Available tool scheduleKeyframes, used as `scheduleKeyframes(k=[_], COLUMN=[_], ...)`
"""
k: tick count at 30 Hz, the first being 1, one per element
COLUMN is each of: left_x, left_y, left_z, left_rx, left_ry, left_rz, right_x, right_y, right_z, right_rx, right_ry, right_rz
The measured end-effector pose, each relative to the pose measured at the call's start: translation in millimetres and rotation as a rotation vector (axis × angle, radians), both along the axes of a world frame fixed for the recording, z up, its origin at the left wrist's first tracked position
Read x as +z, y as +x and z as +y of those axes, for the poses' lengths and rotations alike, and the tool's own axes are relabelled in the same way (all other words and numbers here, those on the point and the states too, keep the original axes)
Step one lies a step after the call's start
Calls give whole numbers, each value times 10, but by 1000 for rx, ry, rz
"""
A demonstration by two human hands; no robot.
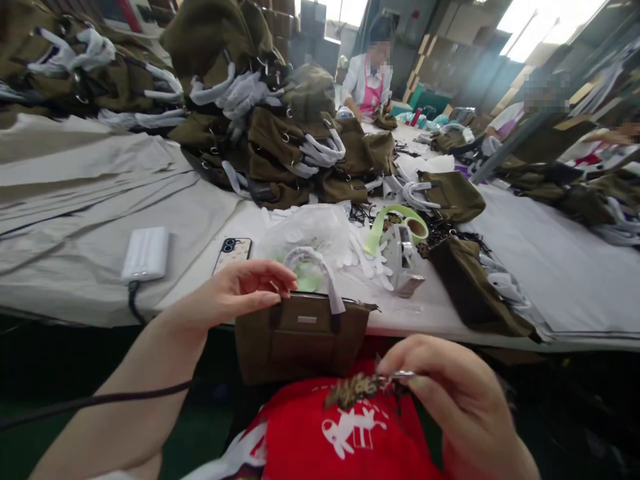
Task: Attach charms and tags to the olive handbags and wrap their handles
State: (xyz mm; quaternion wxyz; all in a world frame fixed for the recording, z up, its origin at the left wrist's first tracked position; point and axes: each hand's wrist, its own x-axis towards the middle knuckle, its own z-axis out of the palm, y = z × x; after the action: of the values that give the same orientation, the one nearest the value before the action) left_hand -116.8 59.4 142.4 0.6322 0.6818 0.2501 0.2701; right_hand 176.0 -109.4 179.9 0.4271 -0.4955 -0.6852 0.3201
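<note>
My left hand (245, 287) is over the top left corner of an olive-brown handbag (310, 347), thumb and fingers apart with nothing visible between them. The bag stands upright at the table's front edge, with a zip along its top, a small metal plate and a white-wrapped handle (323, 267). In front of the red apron (350, 433), my right hand (445, 393) pinches the metal clasp of a brown and black patterned bag charm (355, 390). The charm is blurred, and its far end hangs toward the left.
A white power bank (146, 255) with a cable and a phone (233, 252) lie left. A tape dispenser (400, 260), green tape (377, 230) and clear plastic bag (305, 230) are behind the handbag. Piled bags (295, 147) rise farther back. Co-workers (370, 80) are across the table.
</note>
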Motion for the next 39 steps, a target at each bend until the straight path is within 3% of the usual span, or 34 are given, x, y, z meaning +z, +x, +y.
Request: scheduleKeyframes(k=[2, 5, 8, 10, 14, 19, 26, 33, 36, 39], left_x=[-23, -157, -339, -440, -563, -629, -679, -744, -734, -688], left_y=[179, 468, 627, 682, 801, 901, 828, 834, 857, 882], left_z=[-14, -129, -261, -342, -516, -676, -697, -685, -720, -808], left_rx=[-106, -298, -410, -397, -192, -7, 63, 73, 116, 223], left_ry=[-51, -137, -221, -227, -146, -357, -460, -463, -395, -44], left_rz=[59, 117, 172, 203, 236, 269, 205, 148, 149, 248], right_x=[-186, -654, -1024, -1141, -1180, -1202, -1189, -1240, -1251, -1214], right_y=[-118, -277, -368, -382, -354, -336, -312, -294, -277, -277], right_z=[52, 213, 324, 338, 313, 328, 333, 319, 297, 251], right_rx=[96, 56, -70, -153, -242, -249, -192, -124, -219, -353], right_ry=[-247, -546, -613, -590, -550, -561, -606, -563, -445, -232], right_rz=[80, 297, 465, 535, 597, 625, 767, 690, 575, 348])
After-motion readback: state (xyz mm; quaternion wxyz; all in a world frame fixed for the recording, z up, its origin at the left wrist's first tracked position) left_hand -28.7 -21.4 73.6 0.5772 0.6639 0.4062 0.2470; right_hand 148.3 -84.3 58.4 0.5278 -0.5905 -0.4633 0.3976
